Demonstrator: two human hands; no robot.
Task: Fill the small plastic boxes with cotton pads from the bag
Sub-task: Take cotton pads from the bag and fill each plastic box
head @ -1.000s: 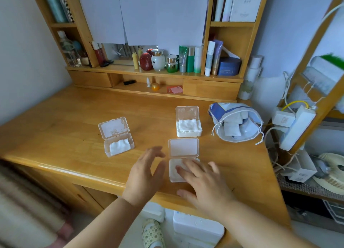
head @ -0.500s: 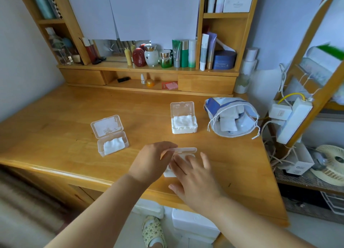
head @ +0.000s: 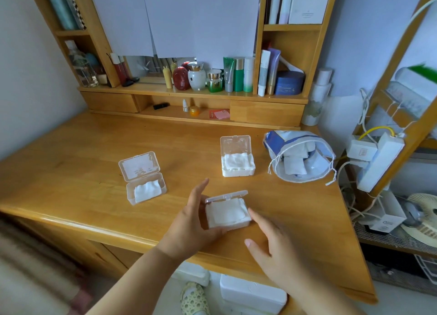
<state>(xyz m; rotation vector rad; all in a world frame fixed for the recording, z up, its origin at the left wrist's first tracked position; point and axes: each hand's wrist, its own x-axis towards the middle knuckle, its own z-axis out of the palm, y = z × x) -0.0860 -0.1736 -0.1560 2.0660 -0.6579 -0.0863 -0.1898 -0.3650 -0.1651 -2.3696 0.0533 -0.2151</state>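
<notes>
Now two open boxes (head: 144, 178) (head: 237, 157) and the bag (head: 300, 158) sit beyond on the wooden worktop (head: 71, 172). Left hand (head: 191, 227) grips the near box (head: 227, 210); right hand (head: 276, 246) hovers released beside it.

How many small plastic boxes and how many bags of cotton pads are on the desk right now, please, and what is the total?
Small plastic boxes: 3 (left box, far box, near box between the left hand and right hand)
Bags of cotton pads: 1 (bag)
Total: 4
</notes>
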